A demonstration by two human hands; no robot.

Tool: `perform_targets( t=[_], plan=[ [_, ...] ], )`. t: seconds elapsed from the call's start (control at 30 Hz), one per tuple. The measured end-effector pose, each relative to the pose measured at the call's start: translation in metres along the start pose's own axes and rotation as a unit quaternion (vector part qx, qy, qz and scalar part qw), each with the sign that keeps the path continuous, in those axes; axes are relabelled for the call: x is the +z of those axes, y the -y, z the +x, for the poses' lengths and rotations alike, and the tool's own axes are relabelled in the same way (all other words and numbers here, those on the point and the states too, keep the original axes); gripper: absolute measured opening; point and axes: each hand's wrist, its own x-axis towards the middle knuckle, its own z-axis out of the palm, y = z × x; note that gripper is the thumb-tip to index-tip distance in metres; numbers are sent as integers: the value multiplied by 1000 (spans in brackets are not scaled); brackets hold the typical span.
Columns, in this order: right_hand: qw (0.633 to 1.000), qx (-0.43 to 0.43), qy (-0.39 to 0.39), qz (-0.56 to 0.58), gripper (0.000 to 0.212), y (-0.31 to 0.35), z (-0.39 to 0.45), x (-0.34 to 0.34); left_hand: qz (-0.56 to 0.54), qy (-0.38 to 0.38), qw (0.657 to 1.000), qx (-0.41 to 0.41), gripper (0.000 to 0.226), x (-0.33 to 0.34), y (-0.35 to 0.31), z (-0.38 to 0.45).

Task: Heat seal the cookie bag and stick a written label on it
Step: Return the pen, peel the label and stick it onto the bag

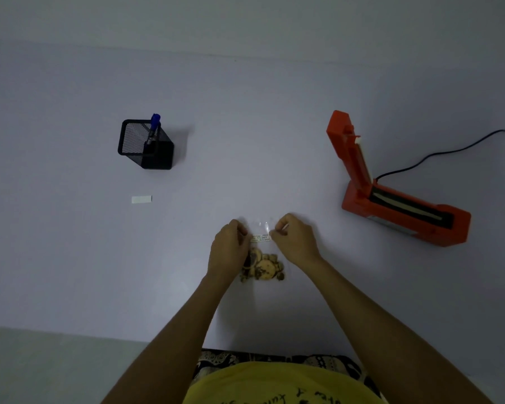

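At lower centre of the frame, on the pale desk [245, 141], lies the clear plastic cookie bag [262, 259]; its open top should be pulled flat and wrinkle-free before going to the open orange heat sealer [397, 196] at right. The left hand [229, 250] and right hand [296, 243] are both curled, pinching the bag's upper corners. A small white paper label [141, 199] waits at left below the black mesh pen holder [146, 145].

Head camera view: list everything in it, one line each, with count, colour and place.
cookie bag: one, clear with brown cookies, near centre, held at its top
printed label: one, white, on the bag between the hands
blank label: one, white, left of the bag
pen holder: one, black mesh, far left
pen: one, blue, standing in the holder
heat sealer: one, orange, right, lid raised
cord: one, black, far right
left hand: fingers pinching bag
right hand: fingers pinching bag
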Motion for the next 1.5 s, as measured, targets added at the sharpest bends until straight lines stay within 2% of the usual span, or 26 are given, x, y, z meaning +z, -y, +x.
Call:
perform_targets(
  t=[0.03, 0.1, 0.17, 0.23, 0.33, 0.47, 0.6, 0.73, 0.9, 1.2, 1.5],
  plan=[
    [1000, -21, -6, 3, 5, -3, -5, 0, 34, -22, 998, 46, 8, 1, 3, -5],
    [992, -110, -48, -48, 13, -13, -18, 2, 95, -50, 984, 143, 17, 2, 13, -16],
    [962, -220, -71, -147, 28, -26, -29, 6, 140, -40, 968, 205, 32, 4, 25, -25],
    [931, -277, -60, -230, 39, -37, -37, 10, 178, -14, 955, 237, 43, 6, 35, -29],
    [910, -292, -55, -291, 42, -48, -41, 17, 209, 15, 946, 246, 51, 4, 40, -30],
    [905, -305, -65, -289, 42, -51, -42, 17, 210, 34, 946, 245, 58, -1, 32, -30],
    [891, -345, -55, -289, 50, -61, -49, 12, 203, 57, 935, 286, 64, -6, 37, -38],
    [866, -353, -14, -353, 62, -75, -44, 9, 231, 76, 910, 335, 63, -9, 46, -30],
    [868, -346, -41, -353, 61, -40, 10, 3, 197, 44, 924, 325, 56, -24, 34, 29],
    [877, -305, -100, -357, 62, 54, 140, -7, 159, 24, 962, 221, 65, -59, -4, 166],
    [882, -275, -106, -367, 69, 75, 167, -7, 149, 27, 962, 226, 61, -70, -18, 202]
  ],
)
